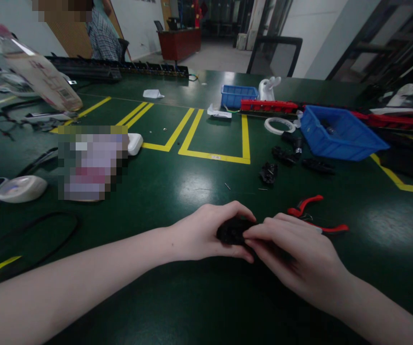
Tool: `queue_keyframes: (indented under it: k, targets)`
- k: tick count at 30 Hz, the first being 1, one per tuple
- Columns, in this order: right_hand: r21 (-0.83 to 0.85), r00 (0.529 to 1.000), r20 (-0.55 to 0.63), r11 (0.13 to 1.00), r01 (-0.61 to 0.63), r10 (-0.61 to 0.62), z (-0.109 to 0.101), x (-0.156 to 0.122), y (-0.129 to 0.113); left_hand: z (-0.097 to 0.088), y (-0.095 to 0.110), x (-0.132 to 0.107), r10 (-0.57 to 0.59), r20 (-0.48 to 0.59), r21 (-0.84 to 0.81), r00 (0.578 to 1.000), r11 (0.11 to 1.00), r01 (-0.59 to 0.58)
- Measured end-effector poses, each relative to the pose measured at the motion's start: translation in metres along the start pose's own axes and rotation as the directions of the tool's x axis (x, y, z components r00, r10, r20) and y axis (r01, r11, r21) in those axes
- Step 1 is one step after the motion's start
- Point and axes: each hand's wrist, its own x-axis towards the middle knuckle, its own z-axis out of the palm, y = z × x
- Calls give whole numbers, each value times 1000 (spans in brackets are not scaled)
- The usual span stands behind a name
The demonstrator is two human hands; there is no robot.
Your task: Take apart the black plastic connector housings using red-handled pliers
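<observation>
A small black plastic part [232,231] sits between both my hands, low over the green table [177,191]. My left hand [206,235] curls round its left side with thumb and fingers closed on it. My right hand [292,256] pinches its right end with closed fingers. Most of the part is hidden by my fingers. Red-handled pliers [314,215] lie on the table just behind my right hand.
Several loose black parts [269,172] lie behind the pliers. A tilted blue bin [339,134], a smaller blue bin [238,96], a white tape roll [279,125] and red strips [269,105] stand at the back right. A white mouse-like object [22,188] and black cable [48,235] lie at the left. Another person sits at the far left.
</observation>
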Motion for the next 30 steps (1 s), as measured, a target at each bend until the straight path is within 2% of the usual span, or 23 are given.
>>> queue_keyframes:
  k: [11, 18, 23, 27, 30]
  targets:
    - [65, 999, 35, 997, -37, 35, -1, 0, -1, 0, 1, -1, 15, -3, -26, 1000, 1000, -16]
    - [34, 998, 58, 999, 12, -14, 3, 1, 0, 0, -1, -1, 14, 20, -7, 1000, 1000, -14]
    - [16, 1000, 8, 999, 29, -29, 8, -1, 2, 0, -2, 0, 13, 2, -15, 1000, 1000, -13]
    - [-70, 1000, -17, 997, 22, -23, -4, -6, 10, -1, -1, 1, -51, -95, -71, 994, 996, 44]
    - [-178, 995, -55, 980, -93, 84, -22, -20, 27, -3, -1, 2, -144, -104, -164, 984, 978, 126]
